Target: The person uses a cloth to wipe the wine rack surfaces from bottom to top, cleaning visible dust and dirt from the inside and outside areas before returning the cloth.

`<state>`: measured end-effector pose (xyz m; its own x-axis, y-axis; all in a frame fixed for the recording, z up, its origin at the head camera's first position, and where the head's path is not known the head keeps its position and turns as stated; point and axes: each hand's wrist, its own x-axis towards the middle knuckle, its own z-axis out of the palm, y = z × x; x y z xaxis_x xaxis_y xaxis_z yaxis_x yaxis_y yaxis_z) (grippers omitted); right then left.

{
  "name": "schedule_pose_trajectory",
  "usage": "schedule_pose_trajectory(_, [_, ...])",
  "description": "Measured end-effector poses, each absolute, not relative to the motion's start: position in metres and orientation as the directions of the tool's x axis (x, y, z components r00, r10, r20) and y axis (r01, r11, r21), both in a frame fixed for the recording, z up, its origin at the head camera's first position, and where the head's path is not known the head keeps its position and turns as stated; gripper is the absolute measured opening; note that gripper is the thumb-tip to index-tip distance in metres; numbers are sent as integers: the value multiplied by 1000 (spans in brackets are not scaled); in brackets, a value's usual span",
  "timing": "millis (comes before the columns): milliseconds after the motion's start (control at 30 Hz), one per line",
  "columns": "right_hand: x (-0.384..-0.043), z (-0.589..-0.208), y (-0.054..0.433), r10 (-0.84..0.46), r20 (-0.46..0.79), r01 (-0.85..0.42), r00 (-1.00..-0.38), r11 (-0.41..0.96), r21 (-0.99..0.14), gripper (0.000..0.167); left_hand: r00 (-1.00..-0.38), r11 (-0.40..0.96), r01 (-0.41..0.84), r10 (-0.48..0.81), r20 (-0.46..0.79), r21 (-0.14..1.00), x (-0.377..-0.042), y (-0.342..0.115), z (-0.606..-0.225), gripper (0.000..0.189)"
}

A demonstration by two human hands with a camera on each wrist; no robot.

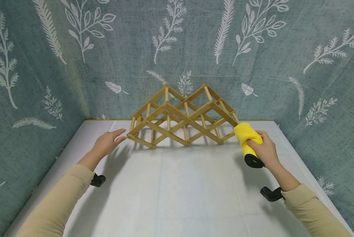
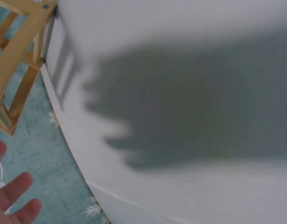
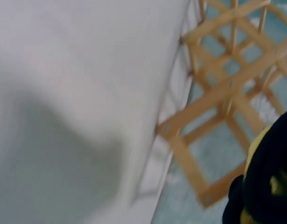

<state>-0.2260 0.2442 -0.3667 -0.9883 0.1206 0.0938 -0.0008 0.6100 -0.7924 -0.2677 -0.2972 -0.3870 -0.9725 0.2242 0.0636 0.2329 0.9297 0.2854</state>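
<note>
A folding wooden rack [image 1: 186,121] of crossed slats and dowels stands at the back of the white table, opened into two peaks. My left hand [image 1: 107,142] is beside its left end, with fingers extended and nothing in them; a small gap to the rack seems to show. In the left wrist view, fingertips [image 2: 15,191] appear below the rack's corner. My right hand [image 1: 265,149] grips a rolled yellow cloth [image 1: 245,132] with a black lower end. The cloth's top overlaps the rack's right end; whether they touch I cannot tell. The right wrist view shows the black end [image 3: 269,172] near the rack.
Blue-green fabric [image 1: 129,42] with white leaf prints hangs behind and on both sides. The white tabletop [image 1: 177,187] runs from the back wall toward me. A black wrist mount [image 1: 271,194] juts inward from the right wrist, and another [image 1: 98,180] from the left.
</note>
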Motion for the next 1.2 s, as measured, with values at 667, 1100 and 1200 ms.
schedule_pose_trajectory(667, [-241, -420, 288, 51, -48, 62, -998, 965, -256, 56, -995, 951, 21, -11, 99, 310, -231, -294, -409, 73])
schedule_pose_trajectory(1100, [-242, -424, 293, 7, -146, 58, -989, 935, -351, 72, -998, 939, -13, -34, 57, 343, -222, -296, -408, 74])
schedule_pose_trajectory(1200, [-241, -410, 290, -30, -128, 23, -991, 921, -389, 80, -998, 936, -20, -38, 45, 351, -218, -298, -404, 78])
